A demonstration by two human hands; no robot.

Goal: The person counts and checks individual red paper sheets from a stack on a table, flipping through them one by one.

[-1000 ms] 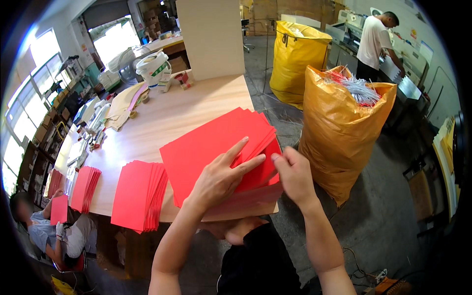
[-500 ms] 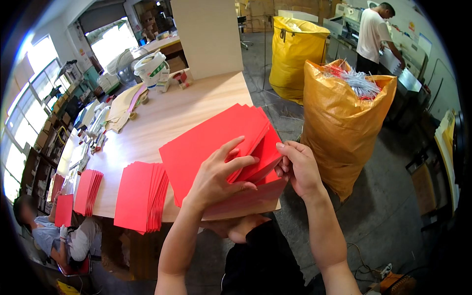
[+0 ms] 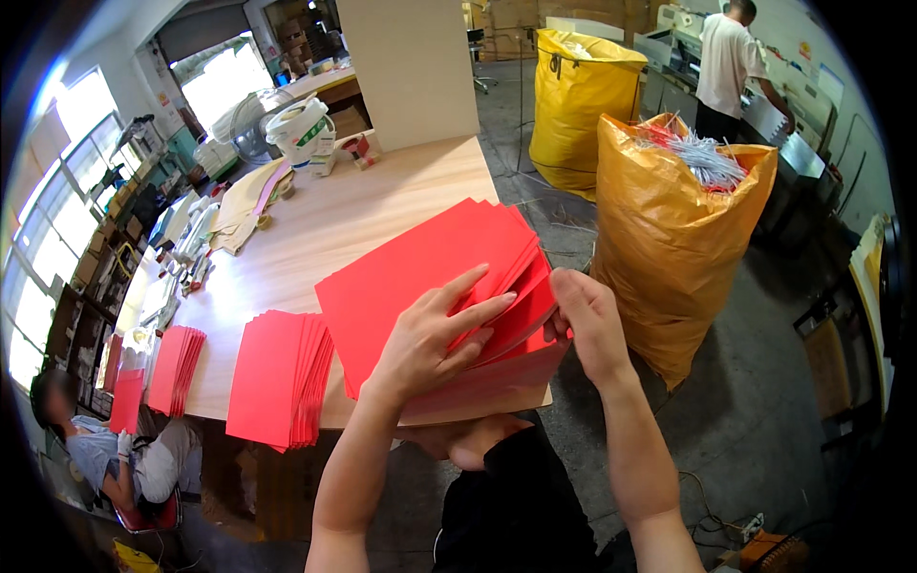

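A thick stack of red paper sheets (image 3: 411,272) lies at the table's near right edge, its upper sheets slightly fanned. My left hand (image 3: 435,334) rests on its near right part, fingers stretched and apart. At the stack's right corner, the thumb and fingers of my right hand (image 3: 590,320) pinch the corner of lifted red sheets (image 3: 530,306); how many is hidden. A gap shows between these and the sheets above. To the left lie a fanned pile of red sheets (image 3: 272,377) and a smaller red pile (image 3: 174,368).
The wooden table (image 3: 401,181) carries a white bucket (image 3: 299,129) and tape rolls. Right of it stand an orange sack (image 3: 683,248) of paper strips and a yellow sack (image 3: 583,115). One person (image 3: 105,449) sits at left holding red paper; another (image 3: 731,67) stands by a machine.
My right hand has drawn the corner of the red sheets slightly up and to the right. My left fingers have shifted a little on the stack. The view has moved slightly.
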